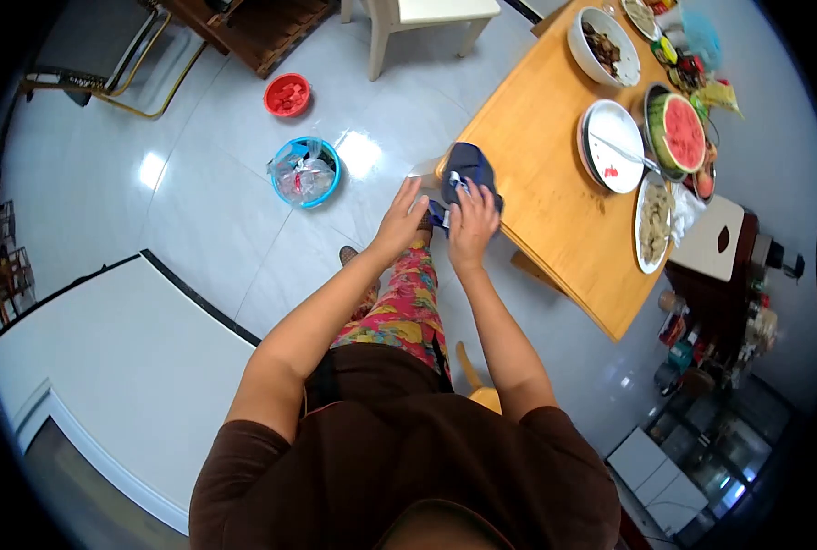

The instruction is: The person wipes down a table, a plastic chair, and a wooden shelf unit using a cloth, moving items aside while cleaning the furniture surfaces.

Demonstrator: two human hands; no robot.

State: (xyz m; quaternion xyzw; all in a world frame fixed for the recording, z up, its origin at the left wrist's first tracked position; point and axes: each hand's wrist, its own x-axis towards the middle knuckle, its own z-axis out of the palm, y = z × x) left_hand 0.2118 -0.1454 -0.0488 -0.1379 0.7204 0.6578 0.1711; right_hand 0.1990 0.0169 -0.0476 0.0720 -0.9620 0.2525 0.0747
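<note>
A dark blue cloth item (470, 165), perhaps a cap or pouch, lies on the near left corner of the wooden table (555, 220), partly over the edge. My right hand (473, 225) is at its near side, fingers spread and touching it, with a blue strap hanging beside the fingers. To the left of the item, my left hand (401, 220) is raised in the air, fingers extended, with nothing in it. What lies under my right fingertips is partly hidden.
The table holds a bowl of dark food (601, 46), stacked plates (614, 147), a cut watermelon (682, 133) and a dumpling plate (653, 225). On the floor are a red basin (287, 95), a blue-rimmed bin (305, 174) and a white chair (422, 11).
</note>
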